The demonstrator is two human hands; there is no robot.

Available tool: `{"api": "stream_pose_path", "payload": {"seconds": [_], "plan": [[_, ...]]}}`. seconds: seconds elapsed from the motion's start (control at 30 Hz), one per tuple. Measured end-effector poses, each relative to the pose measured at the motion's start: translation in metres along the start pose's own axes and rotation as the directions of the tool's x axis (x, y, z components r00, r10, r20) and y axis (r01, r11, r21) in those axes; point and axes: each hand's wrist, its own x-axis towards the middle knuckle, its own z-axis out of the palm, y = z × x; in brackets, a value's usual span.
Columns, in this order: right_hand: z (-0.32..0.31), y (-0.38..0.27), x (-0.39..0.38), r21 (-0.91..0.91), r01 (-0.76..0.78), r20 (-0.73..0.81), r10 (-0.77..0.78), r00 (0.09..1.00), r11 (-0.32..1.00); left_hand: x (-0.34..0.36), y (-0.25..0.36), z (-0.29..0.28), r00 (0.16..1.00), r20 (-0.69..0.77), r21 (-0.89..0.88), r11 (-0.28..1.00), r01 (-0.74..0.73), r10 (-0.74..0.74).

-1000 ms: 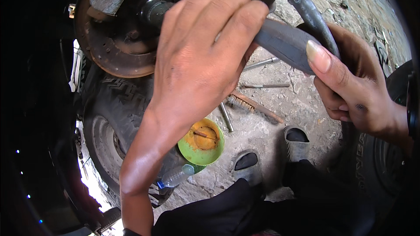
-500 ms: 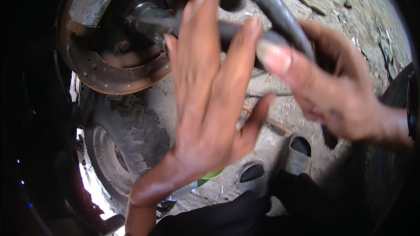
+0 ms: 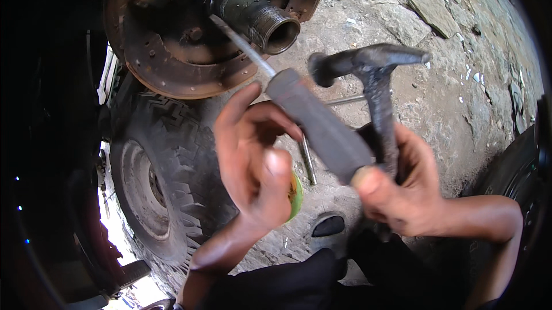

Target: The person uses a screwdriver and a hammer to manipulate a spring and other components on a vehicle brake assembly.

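Note:
My right hand [image 3: 402, 206] is closed round a hammer [image 3: 381, 109] with a dark, worn metal head turned up. Its thumb also pins the butt of a screwdriver [image 3: 322, 129] with a thick grey handle. The blade slants up and to the left, its tip in front of a rusty brake backing plate [image 3: 167, 77]. A threaded axle spindle [image 3: 253, 17] juts from that plate. My left hand [image 3: 247, 166] is beside the screwdriver handle, fingers bent and apart, slightly blurred. One fingertip lies close to the handle; whether it touches, I cannot tell.
A large knobbly tyre [image 3: 184, 183] on a pale rim is at the left below the plate. A green container [image 3: 296, 195] shows partly behind my left hand. Metal rods [image 3: 309, 163] lie on the stony ground [image 3: 443, 109]. Another tyre [image 3: 509, 163] is at the right edge.
My left hand has dropped from raised, outstretched fingers to a bent pose lower left. The screwdriver now slants up-left, and the hammer head has come fully into sight. The view has shifted.

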Motion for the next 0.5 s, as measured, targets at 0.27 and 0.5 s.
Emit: {"api": "stream_pose_path", "payload": {"seconds": [0.27,0.5], "plan": [[0.015,0.004,0.003,0.01,-0.016,0.013,0.015,1.0,1.0,0.029,0.02,0.001,0.982,-0.024,-0.052,0.982,0.184,-0.185],[-0.019,-0.001,-0.012,0.018,-0.057,-0.107,0.059,0.993,0.998,0.043,0.021,-0.002,0.955,-0.015,-0.101,0.951,0.293,-0.296]]}}
